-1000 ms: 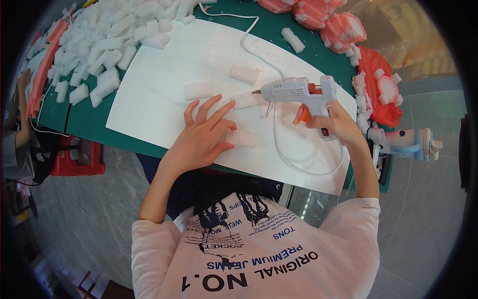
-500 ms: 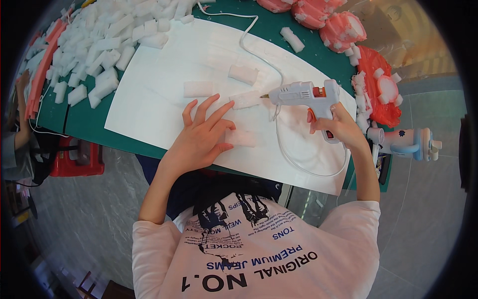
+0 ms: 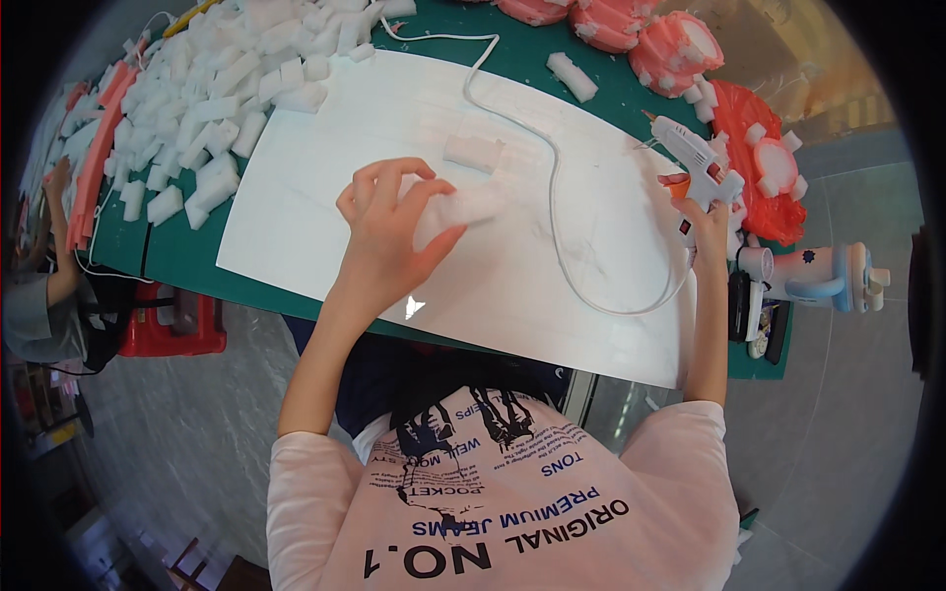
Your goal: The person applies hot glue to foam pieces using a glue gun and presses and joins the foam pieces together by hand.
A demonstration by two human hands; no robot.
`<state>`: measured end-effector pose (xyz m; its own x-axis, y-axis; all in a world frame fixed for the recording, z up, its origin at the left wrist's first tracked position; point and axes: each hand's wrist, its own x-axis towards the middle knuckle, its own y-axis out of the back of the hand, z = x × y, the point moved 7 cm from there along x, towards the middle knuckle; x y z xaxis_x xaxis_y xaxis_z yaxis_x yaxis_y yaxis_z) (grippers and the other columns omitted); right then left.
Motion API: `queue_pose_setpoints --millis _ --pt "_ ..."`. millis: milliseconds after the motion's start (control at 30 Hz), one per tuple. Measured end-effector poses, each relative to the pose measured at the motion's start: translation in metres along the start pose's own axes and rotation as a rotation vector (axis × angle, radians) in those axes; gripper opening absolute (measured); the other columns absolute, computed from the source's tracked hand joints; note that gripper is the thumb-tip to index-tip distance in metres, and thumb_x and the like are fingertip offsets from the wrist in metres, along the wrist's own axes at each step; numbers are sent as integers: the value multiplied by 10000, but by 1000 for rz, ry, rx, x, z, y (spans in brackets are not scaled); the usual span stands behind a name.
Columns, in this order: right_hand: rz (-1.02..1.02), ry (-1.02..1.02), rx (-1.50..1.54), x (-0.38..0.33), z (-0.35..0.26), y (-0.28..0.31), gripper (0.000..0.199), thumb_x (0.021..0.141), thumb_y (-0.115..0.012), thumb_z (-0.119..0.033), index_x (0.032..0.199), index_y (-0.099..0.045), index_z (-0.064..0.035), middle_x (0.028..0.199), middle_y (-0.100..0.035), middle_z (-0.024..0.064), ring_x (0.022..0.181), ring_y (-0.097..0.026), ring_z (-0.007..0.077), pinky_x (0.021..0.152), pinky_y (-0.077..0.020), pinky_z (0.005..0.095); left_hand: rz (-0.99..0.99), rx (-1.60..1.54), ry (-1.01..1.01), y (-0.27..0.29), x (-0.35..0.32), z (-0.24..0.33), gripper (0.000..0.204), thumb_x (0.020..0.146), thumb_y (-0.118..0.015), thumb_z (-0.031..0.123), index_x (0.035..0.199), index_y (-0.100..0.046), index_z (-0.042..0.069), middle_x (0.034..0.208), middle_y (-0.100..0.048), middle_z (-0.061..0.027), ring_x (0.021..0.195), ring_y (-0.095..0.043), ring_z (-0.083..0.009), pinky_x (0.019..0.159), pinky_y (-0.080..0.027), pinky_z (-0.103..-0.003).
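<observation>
My left hand (image 3: pixel 384 222) is over the white sheet, its thumb and forefinger closed about a white foam block (image 3: pixel 465 209). The other fingers curl above the palm and partly hide what lies behind them. Just beyond, a second foam block (image 3: pixel 475 153) lies flat on the sheet. At the right edge of the sheet, my right hand (image 3: pixel 705 231) is wrapped round the handle of a white hot glue gun (image 3: pixel 690 153). Its nozzle points up and to the left, away from the foam. The gun's white cord (image 3: pixel 554 197) loops across the sheet.
The white sheet (image 3: pixel 325 217) covers much of a green table (image 3: pixel 434 59). A heap of foam blocks (image 3: pixel 227 84) fills the far left. Pink wrapped bundles (image 3: pixel 675 49) and a red bag (image 3: pixel 739 108) lie far right, near a bottle (image 3: pixel 818 278). Another person's arm (image 3: pixel 61 266) shows at left.
The glue gun has moved right, away from the foam, and tilted upward. My left hand has risen and closed on a foam block; the blocks near it no longer lie apart on the sheet.
</observation>
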<state>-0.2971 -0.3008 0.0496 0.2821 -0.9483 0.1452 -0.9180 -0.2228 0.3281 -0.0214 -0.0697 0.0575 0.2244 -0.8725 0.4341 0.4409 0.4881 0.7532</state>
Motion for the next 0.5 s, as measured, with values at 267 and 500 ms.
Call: queue_pose_setpoints --millis 267,500 --pt "43 18 88 12 36 16 388 634 -612 -4 1020 -575 14 946 -645 82 877 -573 155 818 -422 264 27 80 13 -15 14 -2 304 631 -762 210 901 -643 135 1031 -506 -9 1086 -379 -238 894 -207 -414" --pt "94 87 -2 38 37 17 314 691 -662 -88 991 -614 -9 954 -646 73 869 -575 143 792 -432 260 7 75 -6 -18 14 -3 304 602 -783 237 868 -674 137 1017 -512 -2 1077 -381 -236 892 -206 -413"
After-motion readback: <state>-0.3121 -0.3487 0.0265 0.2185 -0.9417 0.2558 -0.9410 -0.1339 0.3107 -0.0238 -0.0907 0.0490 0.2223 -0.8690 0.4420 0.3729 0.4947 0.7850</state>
